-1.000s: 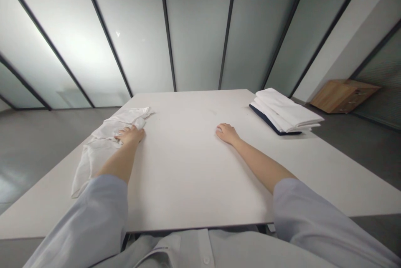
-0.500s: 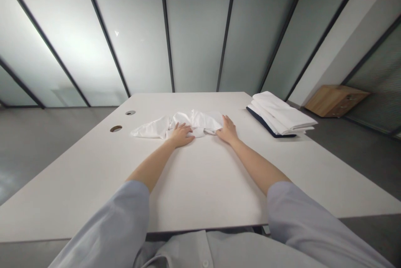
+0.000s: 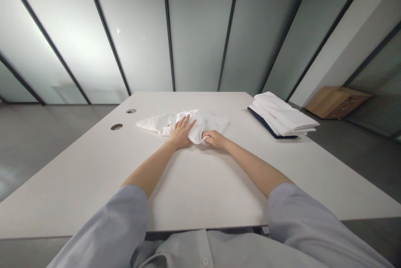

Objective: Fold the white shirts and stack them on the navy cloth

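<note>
In the middle of the white table (image 3: 200, 184), a crumpled white cloth (image 3: 156, 124) is tapering leftward. The left hand (image 3: 181, 134) is lying spread and loose on it; the right hand (image 3: 214, 138), nearer than 0.5 s ago, is pinching its near edge. At far right, a wooden drawer cabinet (image 3: 336, 102) is hiding its contents.

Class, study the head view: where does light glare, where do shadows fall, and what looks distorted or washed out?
Head view: bright glow on left frosted panels; head view: soft shadows on the table beside both sleeves; head view: dark strips splay outward; head view: white cloth partly washed out.
</note>
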A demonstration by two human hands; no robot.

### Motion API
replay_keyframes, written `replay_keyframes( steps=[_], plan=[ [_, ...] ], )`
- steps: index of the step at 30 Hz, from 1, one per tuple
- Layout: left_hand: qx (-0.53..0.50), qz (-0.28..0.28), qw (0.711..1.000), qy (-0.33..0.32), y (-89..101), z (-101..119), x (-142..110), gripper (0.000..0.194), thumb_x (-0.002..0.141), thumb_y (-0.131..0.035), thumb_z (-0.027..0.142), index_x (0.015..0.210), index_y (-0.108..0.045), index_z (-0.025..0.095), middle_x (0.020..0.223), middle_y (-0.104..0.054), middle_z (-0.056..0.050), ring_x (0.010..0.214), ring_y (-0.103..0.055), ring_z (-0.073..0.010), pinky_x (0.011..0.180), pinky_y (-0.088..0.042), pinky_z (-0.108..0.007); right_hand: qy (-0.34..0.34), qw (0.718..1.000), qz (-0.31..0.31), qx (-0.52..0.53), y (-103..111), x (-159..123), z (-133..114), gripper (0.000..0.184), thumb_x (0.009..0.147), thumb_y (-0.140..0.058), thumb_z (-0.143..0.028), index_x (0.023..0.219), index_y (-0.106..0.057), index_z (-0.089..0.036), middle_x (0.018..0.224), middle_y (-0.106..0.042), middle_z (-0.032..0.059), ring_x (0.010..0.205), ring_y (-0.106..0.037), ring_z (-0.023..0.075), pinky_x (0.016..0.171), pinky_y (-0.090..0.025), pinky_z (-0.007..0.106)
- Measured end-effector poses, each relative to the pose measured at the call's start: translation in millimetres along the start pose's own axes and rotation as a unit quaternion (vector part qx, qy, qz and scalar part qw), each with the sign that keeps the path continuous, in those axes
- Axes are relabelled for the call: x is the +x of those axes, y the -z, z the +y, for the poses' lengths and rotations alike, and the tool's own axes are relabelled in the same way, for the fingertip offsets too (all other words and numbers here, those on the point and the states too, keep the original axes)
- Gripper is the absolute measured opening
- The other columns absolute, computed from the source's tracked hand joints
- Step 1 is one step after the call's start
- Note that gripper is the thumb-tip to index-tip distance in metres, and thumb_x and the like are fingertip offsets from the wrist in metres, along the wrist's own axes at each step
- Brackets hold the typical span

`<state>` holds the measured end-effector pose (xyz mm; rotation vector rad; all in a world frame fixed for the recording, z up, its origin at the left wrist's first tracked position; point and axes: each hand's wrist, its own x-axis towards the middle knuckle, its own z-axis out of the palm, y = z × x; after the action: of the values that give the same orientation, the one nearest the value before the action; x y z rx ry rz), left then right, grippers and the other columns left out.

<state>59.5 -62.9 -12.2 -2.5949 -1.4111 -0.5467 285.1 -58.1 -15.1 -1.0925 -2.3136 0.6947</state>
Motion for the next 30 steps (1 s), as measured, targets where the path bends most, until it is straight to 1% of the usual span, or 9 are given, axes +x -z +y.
replay_keyframes(
  steps=[2,4,8,11,14,18,21,25,30],
  plan=[
    [-0.008,-0.05,0.998,-0.036,-1.0,3,1,0.066,0.075,-0.063,0.029,0.139,-0.048,0.024,0.155,-0.032,-0.008,0.143,-0.023,-0.0321,0.115,-0.019,-0.05,-0.014,0.999,-0.012,0.043,1,1,3,0.028,0.076,-0.04,-0.018,0.078,-0.068,-0.017,0.08,-0.072,0.0041,0.081,-0.064,0.0203,0.076,-0.048,0.03],
    [-0.027,-0.082,0.996,-0.033,-2.8,5,3,0.056,0.074,-0.056,0.016,0.13,-0.056,0.022,0.146,-0.047,-0.007,0.138,-0.035,-0.0289,0.114,-0.023,-0.049,-0.047,0.997,0.047,0.048,4,0,11,0.035,0.081,-0.035,-0.02,0.085,-0.069,-0.016,0.084,-0.073,0.0061,0.084,-0.066,0.0212,0.077,-0.049,0.031],
    [-0.088,-0.063,0.994,-0.021,-4.7,5,6,0.048,0.069,-0.05,0.009,0.114,-0.064,0.018,0.121,-0.065,-0.008,0.119,-0.054,-0.0264,0.105,-0.038,-0.042,-0.084,0.985,0.141,-0.06,6,-2,27,0.038,0.079,-0.045,-0.02,0.111,-0.067,-0.016,0.12,-0.067,0.0097,0.112,-0.06,0.023,0.096,-0.044,0.035],
    [-0.125,-0.048,0.99,-0.045,-5.4,5,8,0.034,0.071,-0.05,0.012,0.1,-0.067,0.016,0.105,-0.068,-0.01,0.105,-0.059,-0.0268,0.095,-0.044,-0.038,-0.056,0.984,0.082,-0.149,4,-3,31,0.055,0.074,-0.056,-0.018,0.129,-0.057,-0.019,0.144,-0.049,0.0086,0.133,-0.043,0.024,0.108,-0.035,0.036],
    [-0.099,-0.047,0.993,-0.042,-6.2,9,8,0.028,0.073,-0.052,0.013,0.096,-0.067,0.016,0.099,-0.067,-0.01,0.101,-0.059,-0.0272,0.093,-0.043,-0.038,-0.091,0.977,0.016,-0.192,3,-2,28,0.066,0.079,-0.058,-0.025,0.144,-0.043,-0.021,0.148,-0.044,0.0089,0.134,-0.043,0.0245,0.108,-0.033,0.036],
    [-0.02,-0.023,0.999,-0.025,-3.6,16,7,0.028,0.076,-0.054,0.015,0.1,-0.067,0.018,0.101,-0.065,-0.011,0.105,-0.055,-0.0286,0.097,-0.038,-0.043,-0.152,0.951,-0.024,-0.267,3,0,24,0.057,0.092,-0.044,-0.039,0.146,-0.038,-0.022,0.153,-0.036,0.0093,0.139,-0.035,0.026,0.109,-0.03,0.042],
    [0.023,-0.011,1.0,0.013,2.6,13,6,0.025,0.076,-0.052,0.014,0.094,-0.068,0.019,0.096,-0.067,-0.011,0.104,-0.055,-0.0281,0.096,-0.037,-0.042,-0.21,0.927,-0.02,-0.309,7,-1,28,0.053,0.097,-0.034,-0.044,0.145,-0.039,-0.023,0.156,-0.029,0.0084,0.142,-0.028,0.0262,0.11,-0.027,0.045],
    [0.081,-0.026,0.988,0.128,10.4,-1,5,0.024,0.076,-0.05,0.013,0.09,-0.069,0.019,0.095,-0.069,-0.012,0.104,-0.058,-0.0285,0.093,-0.037,-0.042,-0.336,0.886,0.051,-0.315,24,-10,39,0.058,0.097,-0.028,-0.05,0.141,-0.044,-0.017,0.15,-0.038,0.0145,0.135,-0.036,0.0316,0.105,-0.031,0.049],
    [0.056,-0.13,0.973,0.183,10.9,-11,4,0.041,0.08,-0.051,0.023,0.121,-0.059,0.022,0.106,-0.071,-0.009,0.102,-0.063,-0.0257,0.089,-0.041,-0.037,-0.39,0.857,0.095,-0.324,39,-20,37,0.068,0.093,-0.032,-0.059,0.141,-0.045,-0.013,0.139,-0.048,0.0203,0.124,-0.045,0.0367,0.099,-0.033,0.052]
  ],
)
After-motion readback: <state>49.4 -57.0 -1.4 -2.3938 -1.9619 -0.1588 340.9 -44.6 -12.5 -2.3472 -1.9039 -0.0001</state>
